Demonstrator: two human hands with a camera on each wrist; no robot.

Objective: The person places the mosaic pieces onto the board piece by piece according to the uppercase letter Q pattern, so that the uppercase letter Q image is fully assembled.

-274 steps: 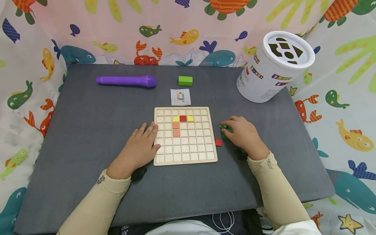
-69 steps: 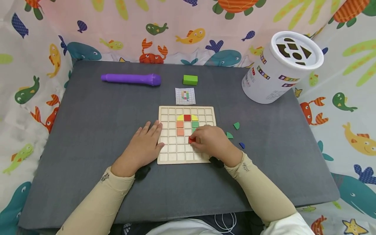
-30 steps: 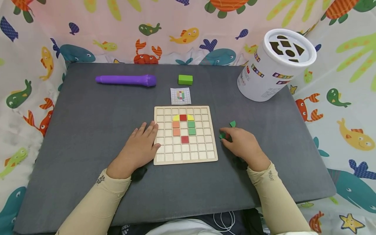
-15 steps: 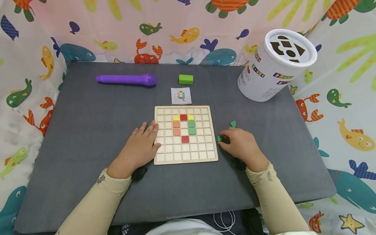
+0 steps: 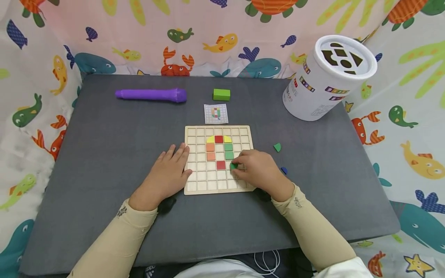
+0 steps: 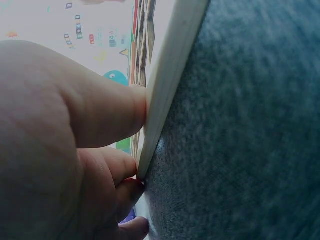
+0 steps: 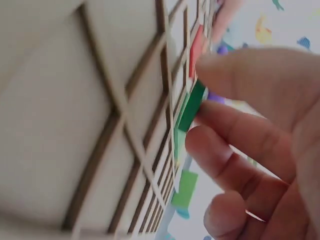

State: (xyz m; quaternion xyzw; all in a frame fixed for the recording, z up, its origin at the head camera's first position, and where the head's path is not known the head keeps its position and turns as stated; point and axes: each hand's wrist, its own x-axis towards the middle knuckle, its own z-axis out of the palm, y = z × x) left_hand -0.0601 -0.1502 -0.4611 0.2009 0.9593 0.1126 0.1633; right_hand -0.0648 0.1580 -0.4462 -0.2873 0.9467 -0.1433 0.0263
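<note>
A wooden grid board [image 5: 198,185] lies on the grey table, with yellow, red, orange and green tiles set in some of its squares. My left hand [image 5: 170,175] rests at the board's left edge, fingers straight, thumb touching the rim in the left wrist view. Over the board's right half, my right hand [image 5: 260,170] pinches a green tile [image 7: 192,106] between thumb and forefinger. That tile sits just right of a red tile [image 5: 220,165], below the green square tiles [image 5: 228,151]. Whether it lies inside a square I cannot tell.
A green tile [image 5: 277,147] and a blue tile [image 5: 284,170] lie right of the board. Behind it are a printed pattern card [image 5: 216,114], a green block [image 5: 221,94] and a purple stick [image 5: 151,95]. A white tub [image 5: 313,92] with a shape-hole lid stands back right.
My right hand has carried the green tile leftward from the table onto the board. Earlier, green square tiles and the lower red tile were added. My left hand stays at the board's edge.
</note>
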